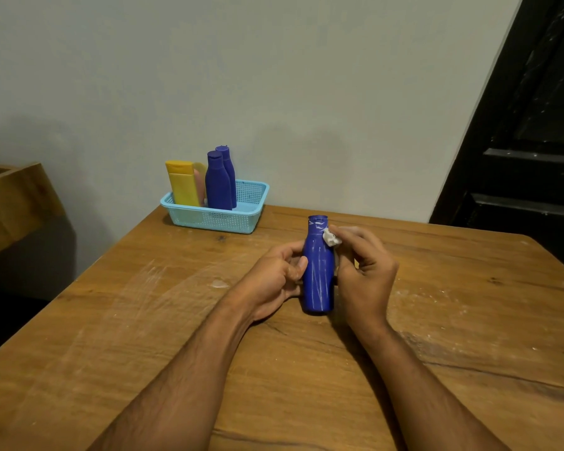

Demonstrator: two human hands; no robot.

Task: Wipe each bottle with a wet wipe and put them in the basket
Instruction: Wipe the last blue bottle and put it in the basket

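Note:
A blue bottle (318, 271) stands upright just above the wooden table (144, 320), near its middle. My left hand (274, 281) grips the bottle's body from the left, thumb on its front. My right hand (365, 271) pinches a small crumpled white wet wipe (331, 237) against the bottle's shoulder, just under the cap. At the table's far edge sits a light blue basket (241, 219). It holds two blue bottles (219, 183), a yellow bottle (181, 183) and a pinkish one half hidden behind the yellow.
A pale wall runs behind the table. A dark door (518, 141) stands at the right. A wooden ledge (13, 196) juts in at the left. The tabletop has whitish scuffs and specks.

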